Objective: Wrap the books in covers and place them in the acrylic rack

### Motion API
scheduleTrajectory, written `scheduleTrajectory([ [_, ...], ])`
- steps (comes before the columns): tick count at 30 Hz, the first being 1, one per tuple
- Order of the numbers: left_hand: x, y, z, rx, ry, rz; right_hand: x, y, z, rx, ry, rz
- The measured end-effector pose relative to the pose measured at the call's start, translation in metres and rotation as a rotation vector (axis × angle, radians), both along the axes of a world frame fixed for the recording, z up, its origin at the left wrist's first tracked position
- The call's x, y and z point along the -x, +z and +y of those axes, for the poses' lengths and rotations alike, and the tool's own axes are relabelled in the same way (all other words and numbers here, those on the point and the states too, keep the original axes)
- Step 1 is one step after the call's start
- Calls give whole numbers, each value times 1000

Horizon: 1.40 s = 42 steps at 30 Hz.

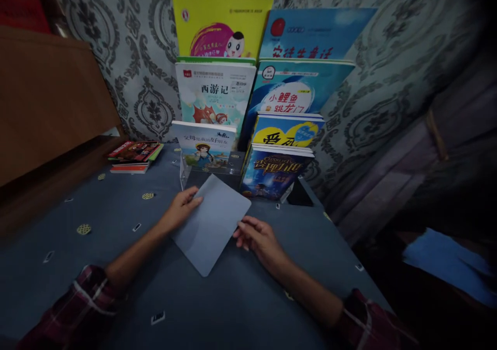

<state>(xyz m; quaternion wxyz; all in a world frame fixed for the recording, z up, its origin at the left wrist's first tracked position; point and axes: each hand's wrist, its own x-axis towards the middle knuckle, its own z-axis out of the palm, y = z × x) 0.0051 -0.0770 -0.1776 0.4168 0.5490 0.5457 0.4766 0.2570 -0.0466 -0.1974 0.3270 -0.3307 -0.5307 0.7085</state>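
Note:
A pale, blank, flat rectangle with rounded corners point(213, 225), like a card or a thin booklet, is held tilted above the table. My left hand point(185, 207) grips its upper left edge, thumb on the near face and fingers behind. At its right edge, my right hand point(256, 236) pinches the border between thumb and fingers. Just beyond stands a tiered rack of books. Closest to my hands are a book with a girl in a yellow hat point(209, 150) and a dark blue book point(272, 171). The rectangle's far face is hidden.
Higher tiers hold a white book point(215, 93), a yellow book point(221, 26), a teal book point(298, 86) and a blue book point(314, 34). A small stack of books point(134, 156) lies at left near a brown wooden panel point(50, 96). Patterned wallpaper point(151, 106) rises behind the blue-grey tabletop point(128, 267).

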Motion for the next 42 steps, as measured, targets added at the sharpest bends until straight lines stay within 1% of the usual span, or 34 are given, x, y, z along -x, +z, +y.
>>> scheduleTrajectory([
  [2, -4, -2, -2, 2, 56, -109, 7, 0, -7, -47, 90, -45],
  [4, -7, -3, -5, -25, 104, -182, 13, -1, -12, -143, 162, -105],
  [7, -10, 0, -13, -88, 141, -220, 20, 1, -14, -284, 191, -153],
  [9, -10, 4, -20, -146, 173, -199, 21, 8, -12, -387, 187, -174],
  [11, -9, 10, -28, -230, 245, -114, 21, 17, -9, -555, 160, -220],
  [13, -7, 12, -34, -322, 341, 21, 20, 25, -7, -795, 92, -285],
  [15, -5, 10, -38, -377, 411, 164, 20, 28, -5, -1029, 40, -347],
  [16, -3, 7, -40, -387, 418, 223, 20, 27, -5, -1116, 25, -367],
  [18, -1, 0, -42, -379, 392, 311, 21, 23, -4, -1231, -1, -388],
  [21, 1, -7, -43, -365, 352, 398, 23, 12, -2, -1328, -60, -407],
  [23, 1, -7, -43, -349, 356, 461, 25, 5, 1, -1381, -99, -425],
  [26, 3, -4, -43, -303, 365, 573, 26, -1, 6, -1430, -149, -439],
  [29, 6, -1, -42, -255, 333, 656, 27, -4, 11, -1424, -158, -472],
  [32, 8, 0, -40, -210, 317, 696, 28, -1, 17, -1340, -117, -542],
  [36, 11, 2, -29, -154, 354, 734, 35, 11, 29, -1173, -76, -591],
  [39, 15, 5, -18, -143, 348, 756, 42, 22, 37, -1078, -65, -585],
  [42, 21, 8, -9, -145, 346, 773, 49, 31, 42, -1007, -42, -530],
])
